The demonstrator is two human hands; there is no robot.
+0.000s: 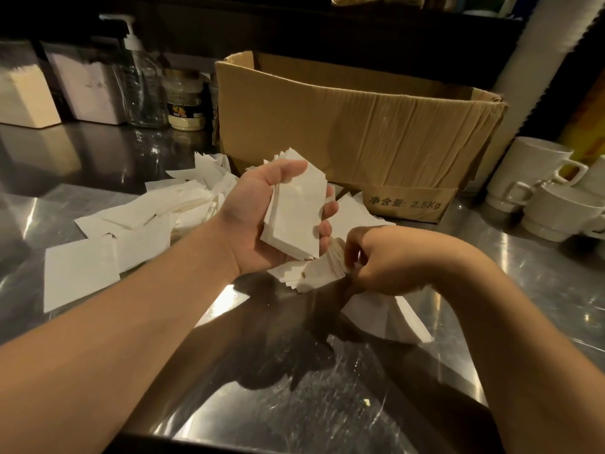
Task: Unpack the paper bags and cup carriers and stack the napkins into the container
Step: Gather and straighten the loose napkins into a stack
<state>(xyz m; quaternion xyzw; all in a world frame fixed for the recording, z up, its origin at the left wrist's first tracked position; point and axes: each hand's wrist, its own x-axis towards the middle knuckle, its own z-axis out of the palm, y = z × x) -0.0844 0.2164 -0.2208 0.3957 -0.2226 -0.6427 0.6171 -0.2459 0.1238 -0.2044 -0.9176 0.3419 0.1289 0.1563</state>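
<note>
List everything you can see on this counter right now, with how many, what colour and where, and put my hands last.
cardboard box: one, brown, open, back centre of the counter
loose napkins: many, white, scattered left of centre
napkin stack: one, white, held in the left hand
second napkin stack: one, white, gripped by the right hand, low over the counter
mugs: several, white, stacked at the right edge
pump bottle: one, clear, back left
jar: one, pale with a dark label, beside the pump bottle
napkin holders: two, pale, far back left
counter: one, shiny steel
left hand: closed on its stack
right hand: closed on its stack
</note>
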